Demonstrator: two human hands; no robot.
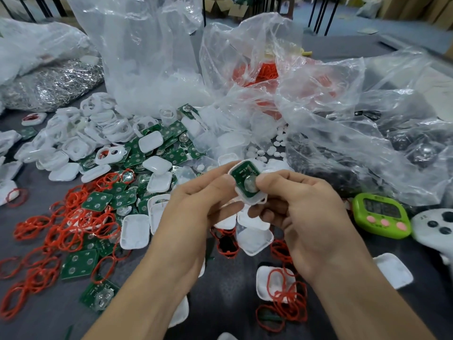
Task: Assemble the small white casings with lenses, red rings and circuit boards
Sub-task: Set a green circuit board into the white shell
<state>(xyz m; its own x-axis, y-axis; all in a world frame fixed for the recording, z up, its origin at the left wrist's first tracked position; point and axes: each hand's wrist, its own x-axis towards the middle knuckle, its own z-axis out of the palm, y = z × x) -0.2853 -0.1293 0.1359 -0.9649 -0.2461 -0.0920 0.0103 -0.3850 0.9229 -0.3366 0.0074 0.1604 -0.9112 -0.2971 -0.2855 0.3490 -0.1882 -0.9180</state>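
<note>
Both hands hold one white casing (248, 192) up over the grey table (36, 312). The left hand (196, 202) pinches the casing's left edge with its thumb and fingertips. The right hand (306, 207) grips the right side. Its thumb lies on top and its other fingers curl under.

A green board (241, 173) sits inside the casing, facing up. A round silver disc (251, 185) is on the board. The tip of the right thumb touches the edge of the disc.

Just under the grip, loose casings (253, 238) lie on the table. Left of the grip is a big heap of red rings (73, 217), with loose boards (96, 201) mixed in and touching them. More rings lie below the grip, near the right wrist.

Just behind the grip are little white round bits (269, 149). Farther behind stand clear bags (152, 57), and one of them has red rings inside.

Right of the grip is a green timer (381, 214) with pink buttons. A white controller (436, 227) lies just beside the timer, on the side away from the hands.
</note>
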